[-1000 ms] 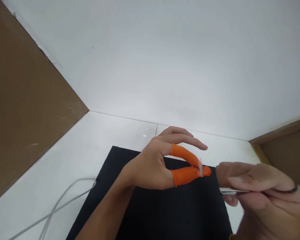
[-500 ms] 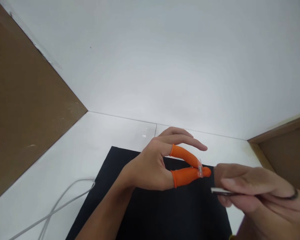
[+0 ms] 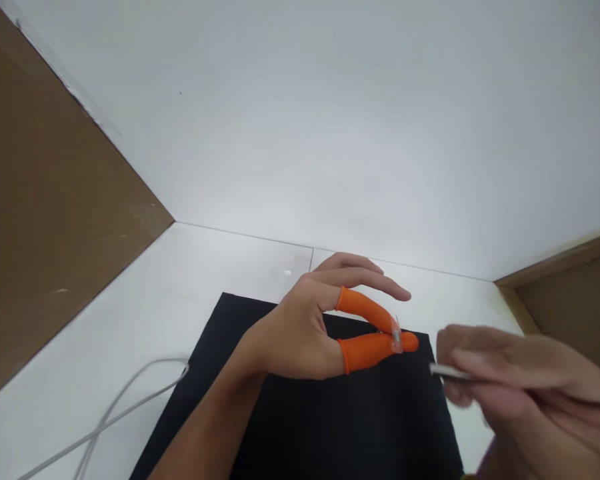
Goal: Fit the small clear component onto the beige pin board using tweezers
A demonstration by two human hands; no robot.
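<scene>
My left hand (image 3: 300, 327) is held over a black mat (image 3: 345, 427). Orange rubber finger cots (image 3: 365, 353) cover its thumb and index finger, which pinch a small clear plastic piece (image 3: 397, 340). A thin spike sticks up from this piece, and its exact kind is too small to tell. On the right, my right hand (image 3: 525, 380), blurred by motion, grips a slim dark tool with a pale flat tip (image 3: 445, 372). That tip points left toward the plastic piece, with a gap between them. Most of the tool is hidden in the fingers.
A pale grey cable (image 3: 100, 427) loops on the white tabletop (image 3: 200, 273) at the left, reaching the mat's edge. A white wall (image 3: 330, 133) rises behind. Brown panels stand at the left (image 3: 55, 220) and the right (image 3: 575, 293).
My right hand has shifted slightly right with the tool, its tip now farther from the plastic piece and tilted a little more. My left hand keeps its pinch, nearly still.
</scene>
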